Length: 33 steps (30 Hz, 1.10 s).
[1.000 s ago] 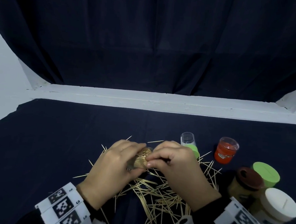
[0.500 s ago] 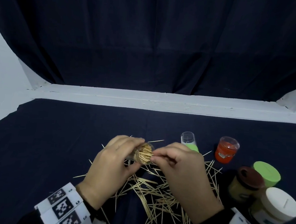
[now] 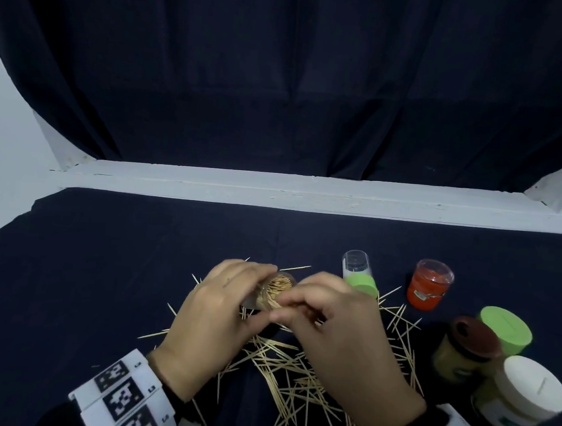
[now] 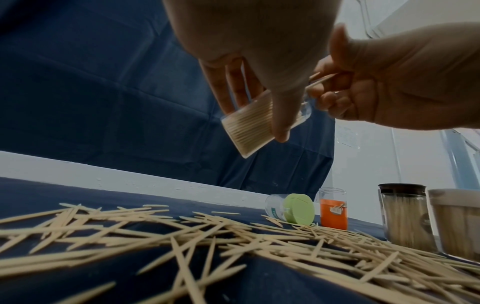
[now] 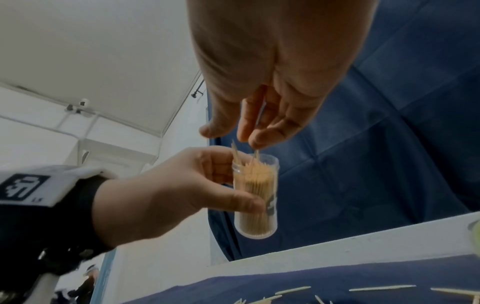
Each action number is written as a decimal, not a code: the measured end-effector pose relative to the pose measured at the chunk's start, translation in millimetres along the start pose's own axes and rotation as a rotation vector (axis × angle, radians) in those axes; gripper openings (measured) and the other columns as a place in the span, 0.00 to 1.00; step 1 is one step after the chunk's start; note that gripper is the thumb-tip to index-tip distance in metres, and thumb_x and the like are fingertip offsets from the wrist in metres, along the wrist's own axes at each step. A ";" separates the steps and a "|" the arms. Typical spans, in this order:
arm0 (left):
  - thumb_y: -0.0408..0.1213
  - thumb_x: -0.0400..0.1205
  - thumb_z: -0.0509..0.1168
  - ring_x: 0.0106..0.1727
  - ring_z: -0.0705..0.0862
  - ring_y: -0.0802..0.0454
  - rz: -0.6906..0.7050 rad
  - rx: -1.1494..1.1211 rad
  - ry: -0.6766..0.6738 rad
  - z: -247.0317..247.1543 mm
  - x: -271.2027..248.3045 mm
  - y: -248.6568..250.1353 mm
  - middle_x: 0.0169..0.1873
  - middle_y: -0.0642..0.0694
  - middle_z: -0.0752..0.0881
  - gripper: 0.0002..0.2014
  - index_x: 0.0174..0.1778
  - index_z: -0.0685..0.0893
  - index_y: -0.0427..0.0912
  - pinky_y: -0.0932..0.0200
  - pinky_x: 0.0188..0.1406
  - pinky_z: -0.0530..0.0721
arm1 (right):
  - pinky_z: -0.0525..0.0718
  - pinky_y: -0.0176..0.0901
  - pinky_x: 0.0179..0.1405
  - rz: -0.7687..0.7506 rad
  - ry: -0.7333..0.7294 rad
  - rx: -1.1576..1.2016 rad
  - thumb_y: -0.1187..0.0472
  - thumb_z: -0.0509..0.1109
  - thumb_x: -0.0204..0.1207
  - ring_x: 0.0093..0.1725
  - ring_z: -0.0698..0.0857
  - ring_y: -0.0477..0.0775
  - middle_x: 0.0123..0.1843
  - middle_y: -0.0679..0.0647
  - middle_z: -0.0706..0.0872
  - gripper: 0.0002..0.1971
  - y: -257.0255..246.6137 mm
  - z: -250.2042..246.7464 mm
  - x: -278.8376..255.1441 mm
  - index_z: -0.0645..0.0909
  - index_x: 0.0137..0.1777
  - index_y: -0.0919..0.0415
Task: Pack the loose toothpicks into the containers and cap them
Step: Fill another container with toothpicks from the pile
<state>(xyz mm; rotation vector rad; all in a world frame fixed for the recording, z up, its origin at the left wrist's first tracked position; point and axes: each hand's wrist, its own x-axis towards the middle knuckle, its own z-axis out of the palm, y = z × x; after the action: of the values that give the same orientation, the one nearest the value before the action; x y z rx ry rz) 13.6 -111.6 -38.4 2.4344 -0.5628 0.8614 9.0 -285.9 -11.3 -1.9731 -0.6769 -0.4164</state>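
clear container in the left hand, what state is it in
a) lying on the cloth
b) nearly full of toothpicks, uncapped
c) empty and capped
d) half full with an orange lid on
b: the left hand holds the clear container above the cloth, packed with toothpicks, with its mouth open and no cap on it.

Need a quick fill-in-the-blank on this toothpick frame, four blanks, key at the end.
1. The clear container of toothpicks is held by the ____ hand.
2. The right hand pinches ____ at the container's mouth.
3. The green-capped container lies on its ____.
4. The loose toothpicks lie on a dark ____ cloth.

Missing words: left; toothpicks; side; blue
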 end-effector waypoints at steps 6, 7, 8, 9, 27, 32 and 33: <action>0.48 0.72 0.69 0.57 0.80 0.61 0.060 -0.068 0.041 0.3 0.8 4.0 0.52 0.55 0.86 0.20 0.60 0.81 0.47 0.68 0.63 0.75 | 0.75 0.23 0.42 -0.071 0.116 -0.106 0.65 0.75 0.66 0.38 0.81 0.40 0.37 0.45 0.83 0.03 6.9 7.3 8.2 0.86 0.36 0.56; 0.48 0.72 0.69 0.57 0.80 0.60 0.059 -0.070 0.050 -0.4 0.8 4.0 0.53 0.55 0.86 0.20 0.60 0.81 0.46 0.69 0.63 0.75 | 0.73 0.24 0.44 -0.086 0.108 -0.157 0.63 0.75 0.67 0.38 0.80 0.41 0.37 0.44 0.82 0.02 4.6 8.2 8.3 0.85 0.35 0.55; 0.47 0.72 0.69 0.57 0.80 0.60 0.053 -0.069 0.056 -1.3 1.0 3.9 0.53 0.54 0.86 0.20 0.59 0.82 0.45 0.69 0.63 0.75 | 0.71 0.25 0.44 -0.102 0.111 -0.199 0.60 0.74 0.68 0.39 0.79 0.41 0.37 0.43 0.82 0.02 2.4 8.0 8.3 0.85 0.35 0.53; 0.47 0.72 0.69 0.57 0.80 0.59 0.045 -0.064 0.062 -2.2 1.1 3.4 0.53 0.54 0.86 0.20 0.59 0.84 0.43 0.68 0.63 0.75 | 0.70 0.27 0.45 -0.116 0.132 -0.228 0.57 0.73 0.69 0.40 0.78 0.43 0.37 0.42 0.82 0.02 0.7 7.0 8.4 0.85 0.36 0.52; 0.47 0.72 0.71 0.58 0.81 0.58 0.028 -0.029 0.129 -8.6 0.1 0.2 0.54 0.52 0.86 0.22 0.59 0.86 0.39 0.66 0.64 0.76 | 0.66 0.44 0.45 -0.231 0.115 -0.453 0.50 0.63 0.74 0.40 0.81 0.45 0.37 0.37 0.86 0.12 -5.2 6.7 6.3 0.89 0.41 0.44; 0.47 0.72 0.70 0.58 0.80 0.59 0.026 -0.032 0.119 -8.6 1.5 0.7 0.54 0.53 0.86 0.22 0.58 0.86 0.39 0.70 0.64 0.73 | 0.65 0.45 0.45 -0.237 0.117 -0.448 0.52 0.66 0.73 0.42 0.77 0.46 0.38 0.38 0.82 0.08 -2.1 4.7 8.6 0.88 0.41 0.44; 0.47 0.73 0.70 0.58 0.80 0.59 0.030 -0.028 0.116 -8.7 1.6 1.9 0.54 0.53 0.86 0.21 0.58 0.86 0.39 0.71 0.64 0.73 | 0.65 0.45 0.45 -0.243 0.131 -0.452 0.51 0.67 0.72 0.42 0.78 0.46 0.38 0.39 0.82 0.07 -2.2 4.2 10.4 0.87 0.39 0.44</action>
<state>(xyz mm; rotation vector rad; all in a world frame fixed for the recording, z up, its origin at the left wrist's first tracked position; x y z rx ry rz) 9.7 -108.5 -30.8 2.3385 -0.5652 0.9928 15.8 -278.4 -6.0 -2.2639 -0.7913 -0.9042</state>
